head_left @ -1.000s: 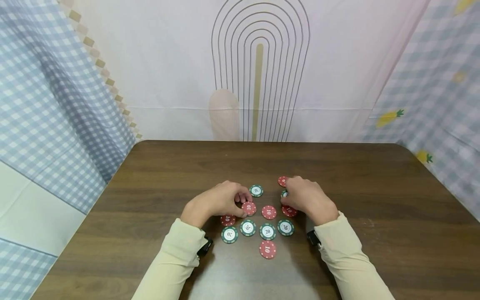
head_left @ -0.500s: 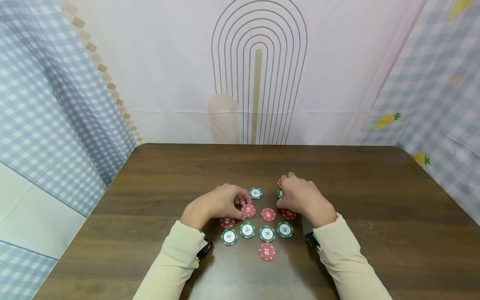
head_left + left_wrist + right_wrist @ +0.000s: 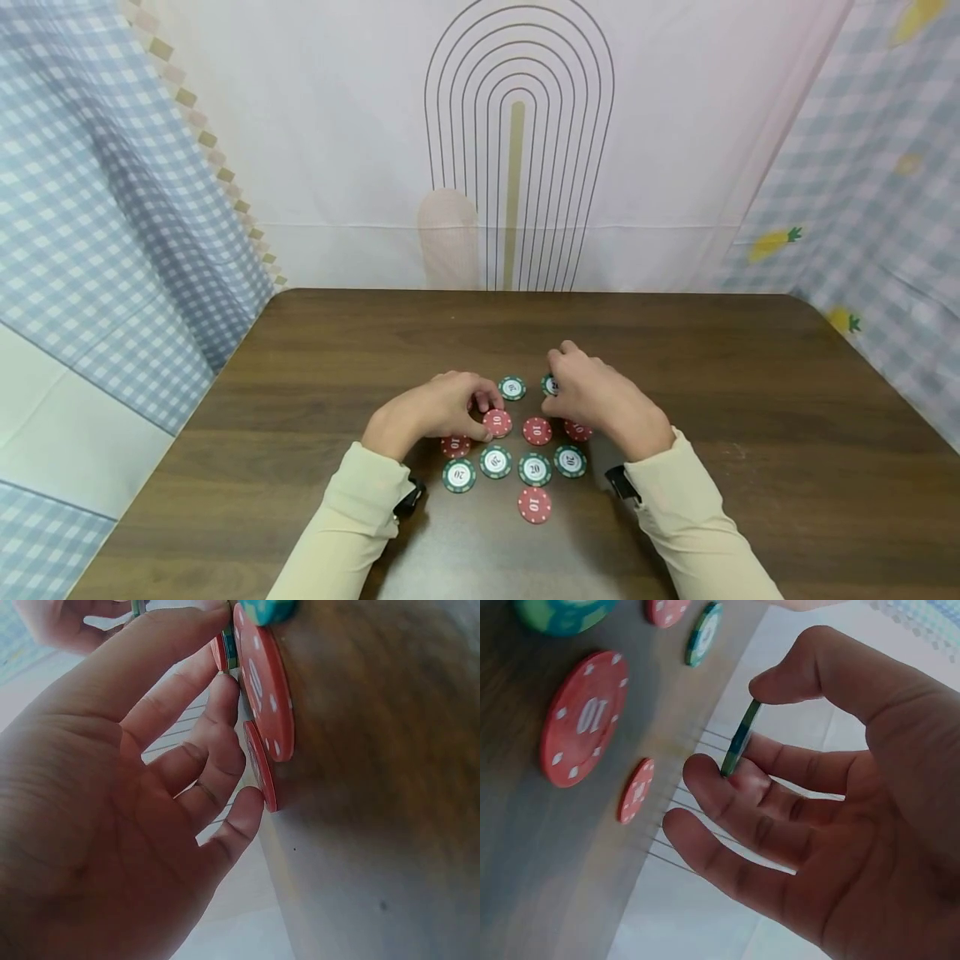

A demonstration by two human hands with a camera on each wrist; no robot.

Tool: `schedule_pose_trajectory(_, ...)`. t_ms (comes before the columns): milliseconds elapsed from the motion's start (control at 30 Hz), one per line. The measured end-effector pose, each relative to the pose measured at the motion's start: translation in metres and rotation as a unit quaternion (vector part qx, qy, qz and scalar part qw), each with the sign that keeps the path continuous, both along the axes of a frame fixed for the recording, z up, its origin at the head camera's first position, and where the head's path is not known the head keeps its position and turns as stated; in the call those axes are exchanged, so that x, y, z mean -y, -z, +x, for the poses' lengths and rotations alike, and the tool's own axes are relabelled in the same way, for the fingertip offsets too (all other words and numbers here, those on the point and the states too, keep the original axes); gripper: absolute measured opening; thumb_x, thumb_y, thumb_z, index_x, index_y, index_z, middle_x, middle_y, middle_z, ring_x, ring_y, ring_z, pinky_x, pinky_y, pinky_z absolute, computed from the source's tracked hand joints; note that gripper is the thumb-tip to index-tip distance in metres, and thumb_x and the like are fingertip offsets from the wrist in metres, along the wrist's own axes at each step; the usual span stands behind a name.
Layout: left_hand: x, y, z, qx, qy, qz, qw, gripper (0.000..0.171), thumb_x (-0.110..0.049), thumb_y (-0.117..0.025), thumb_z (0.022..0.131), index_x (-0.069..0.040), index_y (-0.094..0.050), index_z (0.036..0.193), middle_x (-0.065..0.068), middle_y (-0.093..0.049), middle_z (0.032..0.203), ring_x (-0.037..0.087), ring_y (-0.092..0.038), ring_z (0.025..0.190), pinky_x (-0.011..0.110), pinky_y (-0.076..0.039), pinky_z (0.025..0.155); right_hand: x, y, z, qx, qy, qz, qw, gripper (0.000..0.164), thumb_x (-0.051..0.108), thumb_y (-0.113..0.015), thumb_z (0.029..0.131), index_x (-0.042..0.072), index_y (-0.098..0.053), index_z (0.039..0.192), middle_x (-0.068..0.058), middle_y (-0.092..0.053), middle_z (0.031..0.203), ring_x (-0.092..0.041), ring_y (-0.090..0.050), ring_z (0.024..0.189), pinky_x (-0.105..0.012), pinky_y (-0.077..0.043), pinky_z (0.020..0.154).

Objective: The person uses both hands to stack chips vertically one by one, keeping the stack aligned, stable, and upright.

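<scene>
In the head view my left hand point(image 3: 433, 410) pinches a red poker chip point(image 3: 497, 422) marked 10 between thumb and fingers. Another red chip point(image 3: 455, 447) lies partly under that hand. My right hand point(image 3: 603, 398) holds a green poker chip point(image 3: 550, 385) by its edges; in the right wrist view this green chip point(image 3: 741, 739) is raised off the table, between thumb and fingertips. Just below the right hand lies a red chip point(image 3: 577, 430), partly covered. A further red chip point(image 3: 636, 791) shows in the right wrist view and is hidden in the head view.
Between the hands lie a green chip point(image 3: 512, 387) and a red chip point(image 3: 537, 431). A row of several green chips point(image 3: 535, 469) sits nearer me, with a red chip point(image 3: 535, 505) in front. The brown table point(image 3: 337, 333) meets a white patterned cloth point(image 3: 337, 167) at the back.
My right hand has moved left, carrying the green chip along. The far red chip beside it has gone out of sight behind the hand. My left hand holds nearly still.
</scene>
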State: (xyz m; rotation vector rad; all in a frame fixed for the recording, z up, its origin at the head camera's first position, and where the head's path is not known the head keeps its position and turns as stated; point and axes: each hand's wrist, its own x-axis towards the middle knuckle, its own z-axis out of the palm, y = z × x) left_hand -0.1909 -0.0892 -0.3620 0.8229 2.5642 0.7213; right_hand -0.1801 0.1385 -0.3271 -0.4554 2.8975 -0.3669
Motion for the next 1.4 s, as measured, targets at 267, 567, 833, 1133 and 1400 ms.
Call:
schedule_pose_trajectory(267, 0.002, 0.001, 0.000, -0.003, 0.002, 0.008, 1.0000, 0.024, -0.018, -0.080, 0.081, -0.024, -0.070, 0.102, -0.006, -0.065, 0.090, 0.010, -0.057, 0.083, 0.030, -0.048, 0.076, 0.012, -0.002, 0.003, 0.013, -0.037, -0.009, 0.999, 0.040, 0.016, -0.076, 0.083, 0.002, -0.062, 0.117, -0.016, -0.051, 0.114, -0.020, -0.058, 0.075, -0.032, -0.053, 0.064)
schedule_pose_trajectory(567, 0.003, 0.003, -0.002, -0.001, 0.005, 0.004, 1.0000, 0.028, -0.023, -0.081, 0.081, -0.025, -0.069, 0.106, -0.009, -0.064, 0.092, 0.011, -0.056, 0.085, 0.029, -0.048, 0.076, 0.026, 0.005, 0.011, -0.002, -0.087, -0.008, 0.996, 0.037, 0.016, -0.073, 0.082, 0.002, -0.061, 0.114, -0.012, -0.055, 0.107, -0.018, -0.055, 0.075, -0.029, -0.050, 0.065)
schedule_pose_trajectory(833, 0.004, 0.004, -0.003, -0.004, 0.007, 0.008, 0.9999, 0.028, -0.021, -0.081, 0.080, -0.023, -0.067, 0.104, -0.008, -0.064, 0.090, 0.010, -0.058, 0.079, 0.028, -0.050, 0.072, 0.036, 0.011, 0.015, -0.064, -0.118, -0.027, 0.991, 0.032, 0.021, -0.075, 0.084, 0.005, -0.057, 0.105, -0.004, -0.055, 0.091, -0.014, -0.053, 0.066, -0.026, -0.048, 0.059)
schedule_pose_trajectory(1133, 0.005, 0.006, -0.005, -0.008, 0.015, 0.004, 0.9998, 0.022, -0.022, -0.081, 0.080, -0.024, -0.065, 0.094, -0.007, -0.064, 0.086, 0.009, -0.056, 0.073, 0.028, -0.048, 0.069, 0.046, 0.019, 0.018, -0.061, -0.144, -0.031, 0.987, 0.029, 0.025, -0.075, 0.087, 0.011, -0.059, 0.107, 0.001, -0.059, 0.092, -0.012, -0.054, 0.067, -0.028, -0.047, 0.062)
schedule_pose_trajectory(1400, 0.007, 0.005, -0.006, -0.008, 0.026, 0.005, 0.9996, 0.023, -0.020, -0.080, 0.080, -0.024, -0.063, 0.095, -0.007, -0.064, 0.084, 0.009, -0.055, 0.073, 0.028, -0.047, 0.069, 0.050, 0.024, 0.018, -0.064, -0.146, -0.027, 0.987, 0.038, 0.029, -0.076, 0.087, 0.011, -0.062, 0.116, 0.001, -0.061, 0.095, -0.011, -0.054, 0.071, -0.030, -0.049, 0.065)
